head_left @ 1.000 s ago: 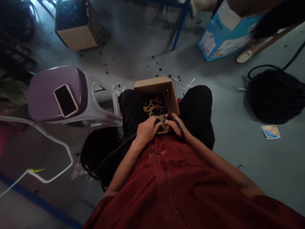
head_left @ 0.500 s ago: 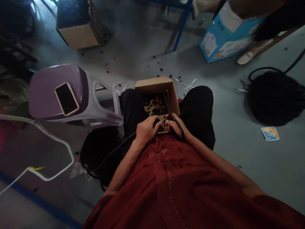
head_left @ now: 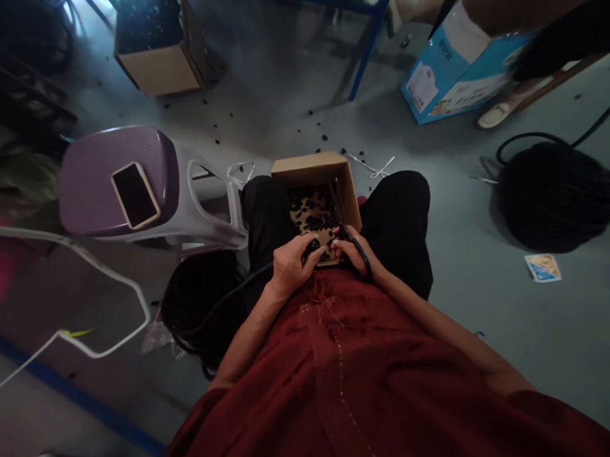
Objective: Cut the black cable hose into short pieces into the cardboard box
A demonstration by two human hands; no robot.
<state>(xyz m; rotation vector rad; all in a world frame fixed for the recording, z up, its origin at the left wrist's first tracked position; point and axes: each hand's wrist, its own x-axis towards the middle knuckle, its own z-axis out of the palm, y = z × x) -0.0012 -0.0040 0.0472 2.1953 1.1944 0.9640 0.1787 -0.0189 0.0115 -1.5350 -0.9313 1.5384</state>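
Between my knees stands a small cardboard box (head_left: 310, 163), with many small black pieces (head_left: 317, 221) scattered over its bottom. My left hand (head_left: 293, 261) is closed on the end of a black cord (head_left: 259, 274), which runs back to a dark coil (head_left: 200, 299) beside my left leg. A pair of scissors (head_left: 340, 207) sits in my right hand (head_left: 354, 250), its blades pointing away from me over the box. The right thumb and fingertips are close together near the box's near edge, a short gap from the left hand. Whether they pinch a small piece, I cannot make out.
On my left, a phone (head_left: 135, 196) lies on a purple-topped stool (head_left: 92, 162). A larger cardboard box (head_left: 164, 70) stands beyond it. At the right are a black cord coil (head_left: 557, 196), a blue carton (head_left: 450, 73) and another person's foot (head_left: 496, 114). Black bits dot the floor.
My left hand's thumb and fingers have shifted slightly around the cord end, showing more of its tip. The right hand with the scissors has barely moved. The whole view has drifted a little.
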